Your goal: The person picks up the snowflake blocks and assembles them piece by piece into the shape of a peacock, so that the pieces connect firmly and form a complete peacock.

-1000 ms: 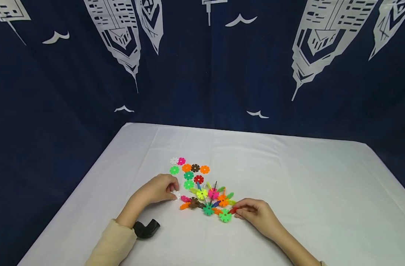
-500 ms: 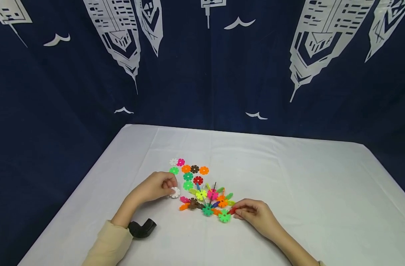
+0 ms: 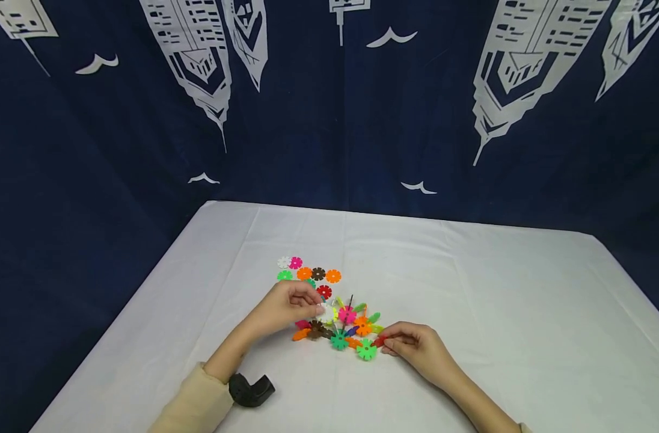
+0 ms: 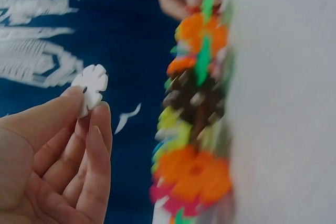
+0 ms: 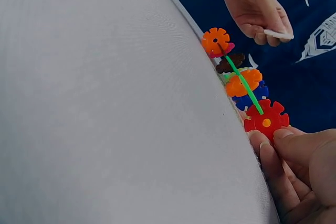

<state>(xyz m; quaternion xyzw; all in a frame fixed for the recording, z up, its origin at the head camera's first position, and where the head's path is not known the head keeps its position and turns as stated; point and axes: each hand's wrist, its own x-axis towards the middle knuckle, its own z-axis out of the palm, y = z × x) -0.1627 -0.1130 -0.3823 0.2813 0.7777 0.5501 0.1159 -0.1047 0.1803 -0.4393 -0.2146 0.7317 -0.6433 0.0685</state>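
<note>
Between thumb and fingertips, my left hand [image 3: 286, 307] pinches a white notched disc [image 4: 94, 85], raised above the left part of a joined structure of colourful notched discs. At the structure's right end, my right hand [image 3: 418, 349] pinches a red notched disc [image 5: 268, 119]. That structure has a light green disc [image 3: 367, 349], a teal disc [image 3: 339, 340], a brown disc [image 3: 315, 329], an orange disc [image 3: 363, 326] and a pink disc [image 3: 347, 314] among its parts, linked by discs seen edge-on. In the head view my left hand partly covers its left side.
Loose discs lie flat behind the structure, among them a white one [image 3: 284, 262], an orange one [image 3: 333, 276] and a red one [image 3: 324, 291]. A black wrist device [image 3: 251, 391] sits at my left sleeve. The white cloth-covered table [image 3: 497, 288] meets a dark blue curtain [image 3: 329, 132].
My left hand has moved right with the white disc, from beside the structure to over its left part. My right hand keeps its pinch on the red disc and stays in place.
</note>
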